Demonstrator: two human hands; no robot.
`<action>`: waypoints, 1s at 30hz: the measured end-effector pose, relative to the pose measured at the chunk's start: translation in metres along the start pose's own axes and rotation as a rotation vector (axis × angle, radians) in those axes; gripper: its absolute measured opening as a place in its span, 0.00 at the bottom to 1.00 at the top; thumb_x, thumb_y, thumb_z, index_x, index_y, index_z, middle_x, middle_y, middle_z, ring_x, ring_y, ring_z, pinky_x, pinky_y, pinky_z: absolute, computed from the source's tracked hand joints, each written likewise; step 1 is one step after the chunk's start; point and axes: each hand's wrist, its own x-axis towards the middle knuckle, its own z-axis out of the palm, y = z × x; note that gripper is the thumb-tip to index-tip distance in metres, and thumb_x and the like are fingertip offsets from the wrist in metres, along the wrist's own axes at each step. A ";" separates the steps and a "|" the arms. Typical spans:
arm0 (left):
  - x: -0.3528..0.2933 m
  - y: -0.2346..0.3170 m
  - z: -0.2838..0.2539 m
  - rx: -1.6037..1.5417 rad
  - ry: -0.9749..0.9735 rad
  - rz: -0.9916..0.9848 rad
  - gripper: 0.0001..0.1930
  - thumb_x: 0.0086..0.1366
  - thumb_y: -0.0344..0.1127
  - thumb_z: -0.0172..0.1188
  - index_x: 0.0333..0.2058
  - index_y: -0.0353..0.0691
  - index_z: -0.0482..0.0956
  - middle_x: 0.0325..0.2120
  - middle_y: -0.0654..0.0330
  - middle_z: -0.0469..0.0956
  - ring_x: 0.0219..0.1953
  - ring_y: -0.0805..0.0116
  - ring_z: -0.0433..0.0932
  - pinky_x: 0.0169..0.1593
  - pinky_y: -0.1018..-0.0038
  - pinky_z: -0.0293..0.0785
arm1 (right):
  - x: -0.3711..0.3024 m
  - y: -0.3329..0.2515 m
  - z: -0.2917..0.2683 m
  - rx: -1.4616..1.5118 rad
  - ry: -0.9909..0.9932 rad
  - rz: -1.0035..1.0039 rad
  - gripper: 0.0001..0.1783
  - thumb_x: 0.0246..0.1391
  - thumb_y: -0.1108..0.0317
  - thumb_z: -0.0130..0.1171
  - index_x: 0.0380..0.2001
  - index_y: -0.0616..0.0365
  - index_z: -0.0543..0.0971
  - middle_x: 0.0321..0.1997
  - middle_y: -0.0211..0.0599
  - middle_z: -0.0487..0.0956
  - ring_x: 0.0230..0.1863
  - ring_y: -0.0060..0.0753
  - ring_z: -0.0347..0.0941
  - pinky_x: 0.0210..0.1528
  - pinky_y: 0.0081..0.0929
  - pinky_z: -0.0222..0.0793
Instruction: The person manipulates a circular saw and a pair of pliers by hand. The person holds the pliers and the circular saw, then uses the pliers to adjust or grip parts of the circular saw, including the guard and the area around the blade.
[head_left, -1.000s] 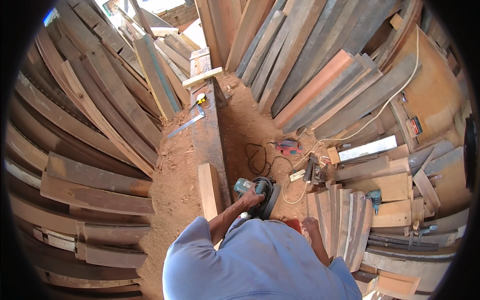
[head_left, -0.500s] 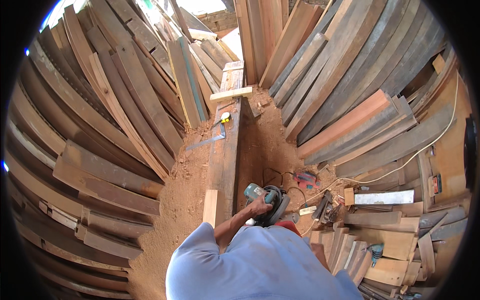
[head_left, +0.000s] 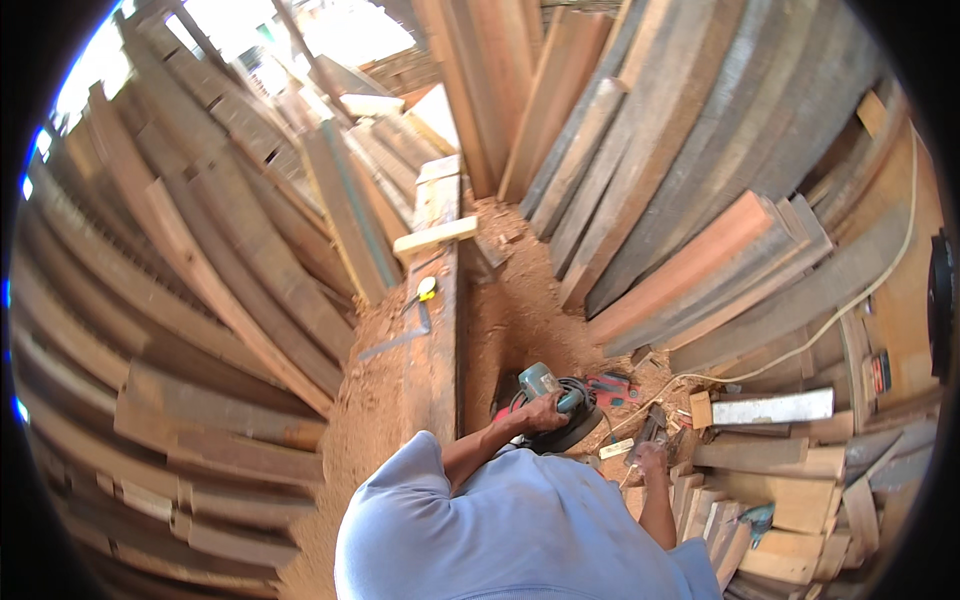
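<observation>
My left hand (head_left: 545, 412) is closed round the handle of a teal circular saw (head_left: 538, 380) with a dark rounded guard and a dark cable bunched against it. The saw is just right of a thick wooden beam (head_left: 430, 385). Over on the right, my right hand (head_left: 650, 460) reaches down beside a dark, narrow tool (head_left: 655, 422) among small scraps; blur hides its fingers and whether it grips anything. On the beam lie a yellow tape measure (head_left: 427, 288) and a metal square (head_left: 400, 338). A short pale batten (head_left: 436, 237) crosses its far end.
A red power tool (head_left: 612, 388) rests on sawdust-covered ground beyond the saw. Planks (head_left: 660, 260) lean in rows on both sides. A pale cord (head_left: 790, 352) curves along the right. Lower right, a teal drill (head_left: 760, 517) lies on wood offcuts.
My left hand and the saw have shifted right, away from the beam. My right hand has come forward from beside my body to the scraps. The view has turned slightly.
</observation>
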 end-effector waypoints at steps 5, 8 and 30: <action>0.064 0.030 -0.057 0.065 -0.221 0.053 0.43 0.54 0.49 0.61 0.66 0.36 0.60 0.54 0.40 0.74 0.58 0.49 0.74 0.60 0.63 0.70 | 0.019 0.131 -0.018 0.359 -0.197 0.270 0.06 0.52 0.63 0.56 0.26 0.52 0.77 0.19 0.31 0.72 0.18 0.31 0.70 0.16 0.30 0.64; 0.109 0.047 -0.101 0.031 -0.491 -0.032 0.42 0.55 0.52 0.60 0.65 0.36 0.62 0.56 0.38 0.73 0.58 0.46 0.74 0.62 0.62 0.69 | -0.024 0.231 -0.036 -0.589 -0.227 0.010 0.12 0.48 0.53 0.57 0.28 0.46 0.71 0.26 0.24 0.67 0.26 0.32 0.66 0.20 0.39 0.61; 0.227 -0.055 -0.213 -0.080 -0.648 -0.035 0.20 0.57 0.29 0.60 0.47 0.34 0.65 0.18 0.61 0.73 0.14 0.71 0.72 0.15 0.72 0.68 | -0.066 0.127 0.387 -0.810 0.407 -0.159 0.09 0.42 0.60 0.64 0.26 0.50 0.79 0.23 0.34 0.77 0.32 0.34 0.78 0.32 0.36 0.74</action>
